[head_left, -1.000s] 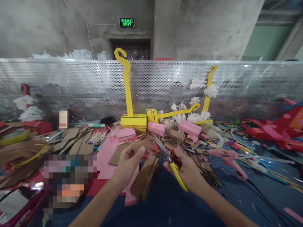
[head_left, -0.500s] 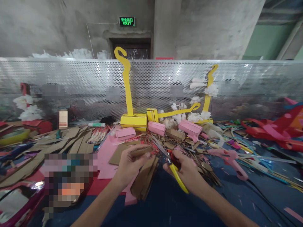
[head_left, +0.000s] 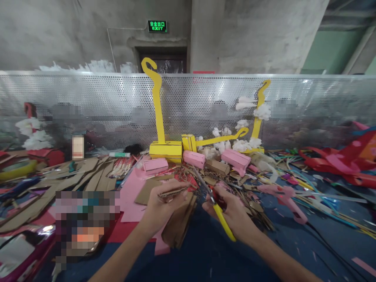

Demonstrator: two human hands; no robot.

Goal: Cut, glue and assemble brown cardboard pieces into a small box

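My left hand (head_left: 164, 199) is closed on a small strip of brown cardboard (head_left: 174, 192), held edge-up between thumb and fingers. In my right hand (head_left: 226, 209) is a pair of scissors (head_left: 221, 222) with one yellow handle and one red-orange handle. Their metal blades point up and to the left, apart from the cardboard strip. Below my left hand lies a stack of cut cardboard pieces (head_left: 179, 225). Just beyond both hands are pink paper-covered blocks (head_left: 194, 159) and a bare cardboard block (head_left: 217, 167).
A pink glue gun (head_left: 289, 199) with a black cord lies to the right. Yellow hook-shaped stands (head_left: 158, 113) rise behind, before a perforated metal screen (head_left: 117, 94). Long cardboard strips (head_left: 67, 180) and pink paper (head_left: 133, 196) cover the left. Cardboard scraps (head_left: 258, 209) lie near my right hand.
The cardboard strip has turned in my left fingers, so its edge now faces me. The scissors have shifted slightly to the right and their blades look closer together.
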